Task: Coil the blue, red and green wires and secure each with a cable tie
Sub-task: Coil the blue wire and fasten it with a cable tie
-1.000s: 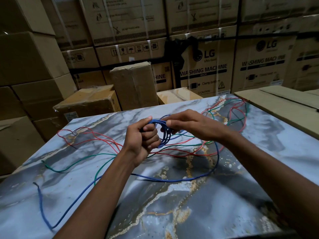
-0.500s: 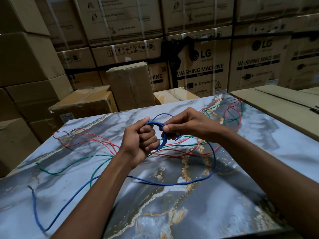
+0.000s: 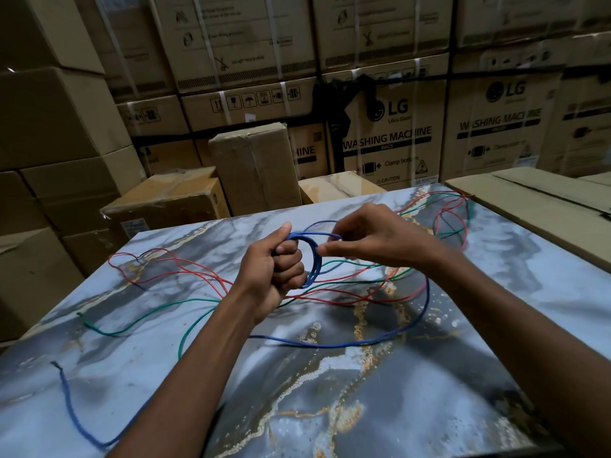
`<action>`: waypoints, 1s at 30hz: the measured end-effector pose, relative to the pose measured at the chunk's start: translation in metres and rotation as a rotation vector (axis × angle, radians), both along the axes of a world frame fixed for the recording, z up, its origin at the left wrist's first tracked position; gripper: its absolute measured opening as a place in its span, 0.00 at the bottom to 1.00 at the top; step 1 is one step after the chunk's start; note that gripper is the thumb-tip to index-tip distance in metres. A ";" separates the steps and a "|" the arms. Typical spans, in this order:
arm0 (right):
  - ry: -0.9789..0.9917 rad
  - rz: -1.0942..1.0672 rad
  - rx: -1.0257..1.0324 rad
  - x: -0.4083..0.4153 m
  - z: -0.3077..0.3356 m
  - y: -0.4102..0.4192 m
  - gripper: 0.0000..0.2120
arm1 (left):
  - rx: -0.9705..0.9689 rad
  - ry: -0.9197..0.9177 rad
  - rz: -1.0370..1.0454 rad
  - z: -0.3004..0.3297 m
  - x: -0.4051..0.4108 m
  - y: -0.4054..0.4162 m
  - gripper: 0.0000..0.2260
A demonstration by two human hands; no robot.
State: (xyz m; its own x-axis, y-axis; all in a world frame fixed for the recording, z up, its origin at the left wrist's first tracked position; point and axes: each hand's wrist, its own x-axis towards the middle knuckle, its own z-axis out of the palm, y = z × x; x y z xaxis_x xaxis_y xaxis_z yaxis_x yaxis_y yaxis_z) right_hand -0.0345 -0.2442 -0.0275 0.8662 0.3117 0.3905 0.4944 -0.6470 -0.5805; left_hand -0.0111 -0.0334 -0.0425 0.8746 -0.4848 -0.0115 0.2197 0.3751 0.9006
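**Blue coil half wound, tail loose**

My left hand (image 3: 277, 276) fists the blue wire (image 3: 312, 259) coil above the tabletop's (image 3: 496, 292) middle; my right hand (image 3: 370, 241) pinches the newest loop. The wire looks light and springy, likely to unwind, so I'd hold across all the turns. The red wire (image 3: 172, 264) and green wire (image 3: 139, 322) lie loose toward the left edge.

wires (image 3: 334, 292) on table (image 3: 413, 408) | boxes (image 3: 251, 166) behind table

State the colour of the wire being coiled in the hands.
Blue wire, clearest in the head view.
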 end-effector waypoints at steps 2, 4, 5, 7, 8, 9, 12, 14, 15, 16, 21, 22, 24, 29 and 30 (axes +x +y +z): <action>-0.013 -0.084 -0.094 0.001 0.000 -0.006 0.19 | -0.007 0.010 0.014 0.001 0.001 0.002 0.23; -0.008 -0.141 -0.116 0.003 0.001 -0.016 0.16 | -0.031 0.013 0.031 0.002 0.003 0.004 0.24; -0.035 -0.177 -0.150 0.005 0.001 -0.024 0.16 | -0.054 0.013 0.046 0.003 0.005 0.006 0.24; -0.146 -0.298 -0.225 0.011 0.001 -0.044 0.15 | -0.129 0.014 0.090 0.006 0.009 0.011 0.25; -0.197 -0.366 -0.225 0.014 0.000 -0.055 0.14 | -0.170 0.013 0.117 0.007 0.012 0.015 0.25; -0.233 -0.419 -0.208 0.017 -0.002 -0.065 0.13 | -0.200 0.009 0.144 0.008 0.015 0.019 0.25; -0.297 -0.544 -0.220 0.023 -0.013 -0.077 0.14 | -0.218 0.006 0.193 0.005 0.018 0.022 0.25; -0.323 -0.626 -0.277 0.024 -0.017 -0.075 0.13 | -0.204 0.002 0.205 0.003 0.018 0.019 0.25; -0.325 -0.655 -0.304 0.025 -0.017 -0.073 0.12 | -0.194 -0.003 0.209 0.002 0.018 0.018 0.25; -0.314 -0.669 -0.339 0.025 -0.018 -0.070 0.10 | -0.186 -0.008 0.213 0.001 0.017 0.017 0.25; -0.101 -0.621 -0.345 0.024 -0.024 -0.060 0.31 | -0.206 -0.008 0.271 0.001 0.019 0.019 0.25; -0.120 -0.615 -0.271 0.023 -0.024 -0.060 0.29 | -0.208 -0.006 0.293 0.001 0.020 0.021 0.25; -0.175 -0.595 -0.145 0.024 -0.023 -0.065 0.17 | -0.195 -0.001 0.327 0.001 0.022 0.024 0.25; -0.001 -0.395 -0.432 0.013 -0.018 -0.051 0.30 | -0.133 -0.003 0.311 -0.004 0.020 0.017 0.23; -0.036 -0.386 -0.527 0.011 -0.017 -0.044 0.32 | -0.121 -0.011 0.294 -0.004 0.019 0.015 0.23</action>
State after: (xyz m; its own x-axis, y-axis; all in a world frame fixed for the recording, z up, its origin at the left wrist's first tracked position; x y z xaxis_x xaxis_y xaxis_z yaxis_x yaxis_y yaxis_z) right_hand -0.0231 -0.2881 -0.0441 0.9436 0.1379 0.3010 0.1823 -0.9753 -0.1246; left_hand 0.0081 -0.0180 -0.0461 0.9772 -0.2084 0.0410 0.0766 0.5261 0.8470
